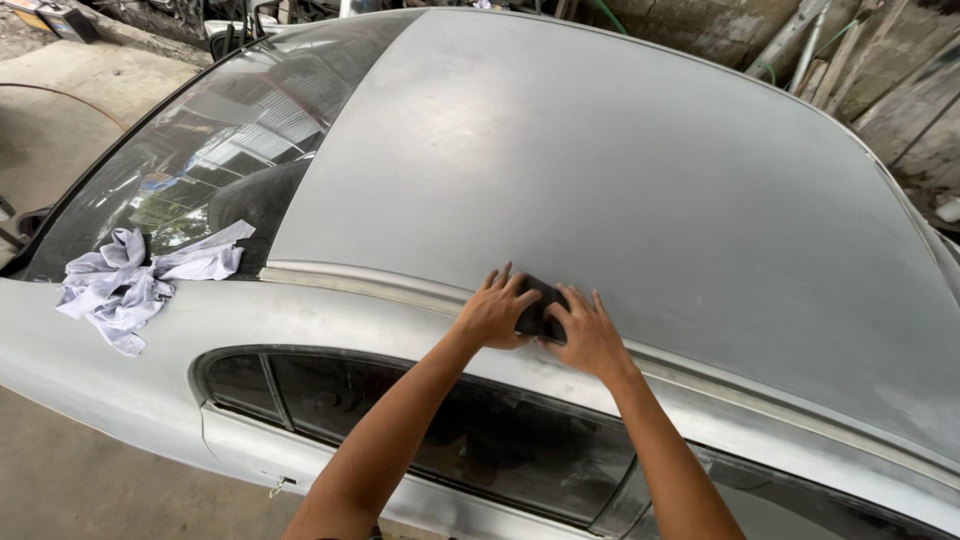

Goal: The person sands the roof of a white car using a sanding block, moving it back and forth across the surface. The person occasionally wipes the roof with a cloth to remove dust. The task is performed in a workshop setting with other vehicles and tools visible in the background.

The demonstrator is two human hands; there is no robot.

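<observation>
soft even daylight, sharp focus, reflections on windscreen [190, 160], wide-angle bowing

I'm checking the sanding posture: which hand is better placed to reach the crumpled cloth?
Probably the left hand: the cloth lies far to its side by the windscreen, while the right hand sits farther away on the dark sanding block.

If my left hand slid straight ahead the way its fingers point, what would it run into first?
Probably nothing: ahead of the left hand lies only the bare grey car roof, as far as the picture shows. The dark sanding block sits beside it.

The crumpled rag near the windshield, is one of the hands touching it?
No, the crumpled rag lies apart, while both hands press a dark sanding block on the car roof.
</observation>
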